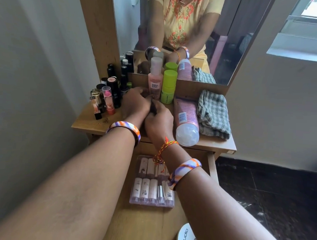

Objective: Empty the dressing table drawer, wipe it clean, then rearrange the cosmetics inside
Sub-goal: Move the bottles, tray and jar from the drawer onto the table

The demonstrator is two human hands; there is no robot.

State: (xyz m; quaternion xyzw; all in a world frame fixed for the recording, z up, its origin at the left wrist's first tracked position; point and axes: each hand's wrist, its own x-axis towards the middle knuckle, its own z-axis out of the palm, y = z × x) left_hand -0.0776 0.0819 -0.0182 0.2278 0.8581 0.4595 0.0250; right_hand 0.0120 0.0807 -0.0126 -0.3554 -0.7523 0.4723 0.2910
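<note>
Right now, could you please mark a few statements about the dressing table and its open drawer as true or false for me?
1. The pink tube with a clear cap stands upright. False: it lies on its side on the wooden tabletop.
2. The grey checked cloth sits right of that tube. True.
3. The clear plastic case of small white bottles lies in the open drawer. True.
4. The lime-green bottle lies in the drawer. False: it stands on the tabletop beside the pink pump bottle.
5. The left hand and right hand are far apart. False: they meet near the pump bottle's base.
</note>
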